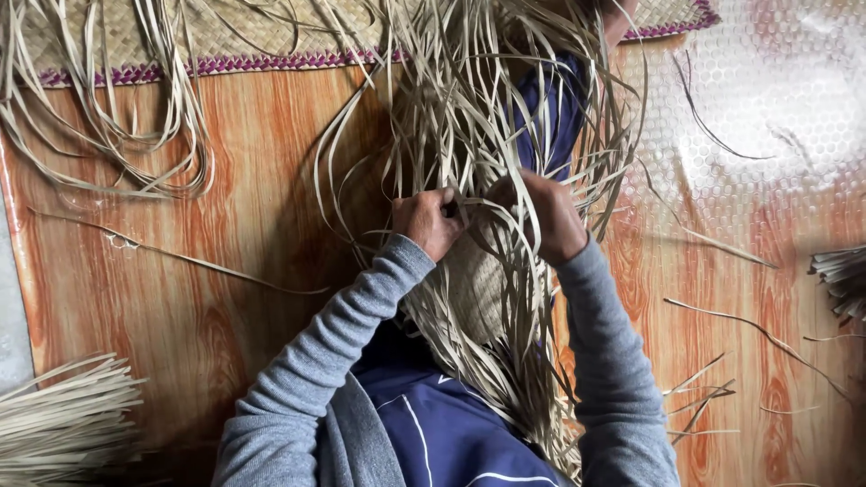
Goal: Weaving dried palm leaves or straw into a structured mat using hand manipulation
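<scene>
Both hands closed on pale straw strips (469,135): left hand (426,221), right hand (546,216); woven patch (469,284) just below.

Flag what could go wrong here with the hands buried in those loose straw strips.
Both the left hand and right hand grip strips amid a dense tangle, so a wrong strip could get pulled. Long ends trail over the floor and may snag or kink.
</scene>
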